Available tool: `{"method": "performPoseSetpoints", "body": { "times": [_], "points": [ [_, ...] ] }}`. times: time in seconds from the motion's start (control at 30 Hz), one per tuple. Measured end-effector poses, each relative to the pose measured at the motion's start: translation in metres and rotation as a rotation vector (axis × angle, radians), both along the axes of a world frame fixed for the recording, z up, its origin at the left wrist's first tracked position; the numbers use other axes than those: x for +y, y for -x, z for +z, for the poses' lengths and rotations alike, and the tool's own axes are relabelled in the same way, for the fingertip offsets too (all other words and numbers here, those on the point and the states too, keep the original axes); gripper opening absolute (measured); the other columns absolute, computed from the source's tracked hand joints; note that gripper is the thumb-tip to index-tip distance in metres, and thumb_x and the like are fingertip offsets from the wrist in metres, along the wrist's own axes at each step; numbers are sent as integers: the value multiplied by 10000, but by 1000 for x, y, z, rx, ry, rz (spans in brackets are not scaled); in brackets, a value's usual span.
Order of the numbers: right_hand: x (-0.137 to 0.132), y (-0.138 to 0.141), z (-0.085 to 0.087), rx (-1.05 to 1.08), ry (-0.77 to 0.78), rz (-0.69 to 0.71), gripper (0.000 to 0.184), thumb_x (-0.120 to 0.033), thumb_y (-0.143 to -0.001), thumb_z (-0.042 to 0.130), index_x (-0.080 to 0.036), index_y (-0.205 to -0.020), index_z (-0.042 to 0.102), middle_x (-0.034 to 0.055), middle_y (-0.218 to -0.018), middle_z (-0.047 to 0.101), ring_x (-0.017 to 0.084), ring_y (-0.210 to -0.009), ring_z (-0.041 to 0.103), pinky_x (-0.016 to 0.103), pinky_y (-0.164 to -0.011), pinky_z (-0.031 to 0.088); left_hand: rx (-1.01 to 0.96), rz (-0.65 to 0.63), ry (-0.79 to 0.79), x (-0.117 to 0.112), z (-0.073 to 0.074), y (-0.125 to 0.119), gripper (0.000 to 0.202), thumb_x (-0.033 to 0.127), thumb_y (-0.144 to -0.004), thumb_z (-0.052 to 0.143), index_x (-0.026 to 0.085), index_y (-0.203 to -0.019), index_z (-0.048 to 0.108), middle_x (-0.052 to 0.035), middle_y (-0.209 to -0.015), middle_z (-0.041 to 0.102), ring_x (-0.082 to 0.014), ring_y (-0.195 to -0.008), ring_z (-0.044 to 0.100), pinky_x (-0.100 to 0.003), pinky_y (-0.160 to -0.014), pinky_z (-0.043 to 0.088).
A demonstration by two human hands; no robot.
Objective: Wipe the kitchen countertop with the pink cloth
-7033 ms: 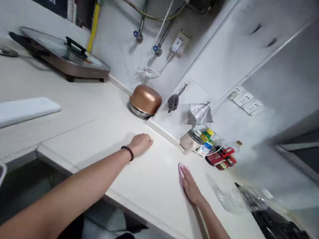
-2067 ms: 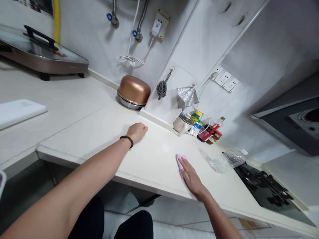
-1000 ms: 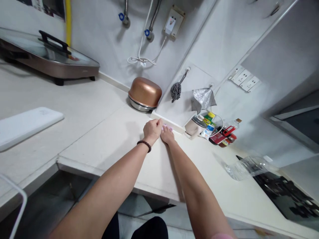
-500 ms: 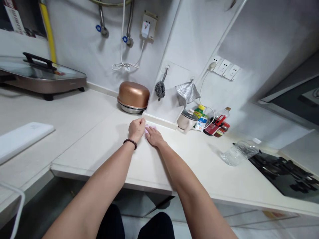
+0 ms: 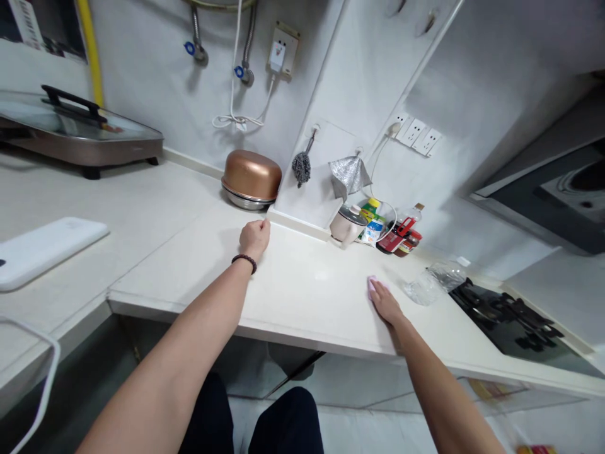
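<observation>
My right hand (image 5: 385, 301) presses a small pink cloth (image 5: 372, 288) against the white countertop (image 5: 302, 296), to the left of a clear plastic bottle (image 5: 437, 282). Most of the cloth is covered by the palm and fingers. Closed in a fist, my left hand (image 5: 254, 239) rests on the counter by the corner of the white wall ledge, with a dark beaded bracelet (image 5: 244, 261) on the wrist. Nothing shows in that fist. Just behind it sits a copper-coloured pan (image 5: 252, 175), turned upside down over a steel bowl.
An electric griddle (image 5: 80, 139) with a glass lid stands at the back left, a white slab-like object (image 5: 51, 249) before it. Along the right wall are a small lidded pot (image 5: 347, 224), packets and jars (image 5: 391, 236). A gas hob (image 5: 524, 321) lies far right.
My right hand has slid the pink cloth to the right across the counter, away from my left hand and near the bottle. My left fist stays by the ledge. The view has shifted slightly.
</observation>
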State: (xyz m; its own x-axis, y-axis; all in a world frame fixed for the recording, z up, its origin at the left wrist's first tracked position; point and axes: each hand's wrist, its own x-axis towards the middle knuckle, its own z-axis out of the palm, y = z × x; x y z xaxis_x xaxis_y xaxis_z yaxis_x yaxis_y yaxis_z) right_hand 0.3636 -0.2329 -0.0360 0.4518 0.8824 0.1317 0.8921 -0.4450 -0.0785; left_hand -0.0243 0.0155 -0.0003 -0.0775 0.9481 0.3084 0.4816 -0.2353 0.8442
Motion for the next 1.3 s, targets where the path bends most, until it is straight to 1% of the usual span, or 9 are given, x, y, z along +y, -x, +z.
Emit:
{"method": "performPoseSetpoints", "body": {
  "times": [0.17, 0.37, 0.5, 0.67, 0.8, 0.9, 1.0, 1.1, 1.3],
  "points": [
    [-23, -12, -9, -30, -33, -63, 651, -400, -960, 197, -138, -1509, 426, 137, -1538, 452, 274, -1471, 339, 525, -1198, 263, 18, -24, 11, -5, 2, -2, 458, 437, -934, 388, 204, -781, 752, -103, -803, 752, -221, -750, 639, -293, -600, 338],
    [20, 28, -23, -47, -51, 10, 626, -432, -986, 190, -208, -1530, 402, 99, -1556, 430, 256, -1476, 328, 511, -1201, 241, 27, -52, -12, -7, 4, -5, 467, 434, -948, 388, 202, -770, 753, -104, -811, 750, -220, -759, 632, -295, -601, 329],
    [77, 99, -25, -26, -21, 138, 616, -451, -1010, 215, -204, -1559, 347, 70, -1613, 341, 240, -1514, 229, 450, -1213, 212, 21, -53, -19, -6, 3, -7, 474, 442, -945, 387, 200, -752, 746, -101, -804, 748, -217, -748, 628, -297, -596, 321],
    [136, 225, -8, 53, 59, 339, 617, -445, -1027, 219, -195, -1590, 251, 68, -1657, 229, 291, -1529, 156, 503, -1208, 172, -29, -29, -25, 1, 7, -2, 467, 437, -926, 386, 196, -738, 739, -99, -770, 742, -215, -735, 629, -297, -601, 335],
    [145, 303, 4, 92, 84, 521, 615, -444, -1028, 230, -194, -1589, 254, 59, -1663, 204, 315, -1526, 157, 508, -1208, 164, -130, 32, -43, 12, 10, 7, 471, 425, -905, 376, 182, -698, 722, -95, -721, 727, -208, -712, 625, -298, -605, 357],
    [130, 332, 6, 115, 84, 632, 608, -442, -1026, 236, -208, -1588, 254, 36, -1666, 193, 292, -1530, 150, 497, -1218, 159, -192, 63, -51, 17, 9, 12, 456, 431, -881, 388, 181, -660, 699, -82, -665, 703, -199, -672, 613, -294, -587, 360],
    [105, 334, 8, 126, 91, 716, 608, -441, -1026, 263, -202, -1585, 265, 46, -1665, 200, 273, -1533, 138, 488, -1223, 167, -210, 70, -69, 18, 5, 13, 438, 446, -862, 413, 191, -609, 664, -69, -612, 673, -198, -640, 601, -296, -568, 348],
    [79, 311, 9, 117, 91, 737, 594, -449, -1029, 281, -242, -1585, 273, 37, -1665, 203, 262, -1535, 137, 487, -1223, 181, -206, 64, -74, 17, 1, 14, 426, 452, -850, 428, 201, -567, 626, -61, -572, 642, -199, -617, 587, -302, -556, 329],
    [27, 189, 0, 48, 44, 506, 604, -471, -1032, 245, -230, -1583, 294, 36, -1650, 246, 230, -1532, 162, 471, -1231, 202, -198, 68, -41, 17, -5, 18, 404, 452, -841, 455, 212, -540, 579, -49, -539, 603, -199, -588, 559, -307, -545, 313]
  ]
}}
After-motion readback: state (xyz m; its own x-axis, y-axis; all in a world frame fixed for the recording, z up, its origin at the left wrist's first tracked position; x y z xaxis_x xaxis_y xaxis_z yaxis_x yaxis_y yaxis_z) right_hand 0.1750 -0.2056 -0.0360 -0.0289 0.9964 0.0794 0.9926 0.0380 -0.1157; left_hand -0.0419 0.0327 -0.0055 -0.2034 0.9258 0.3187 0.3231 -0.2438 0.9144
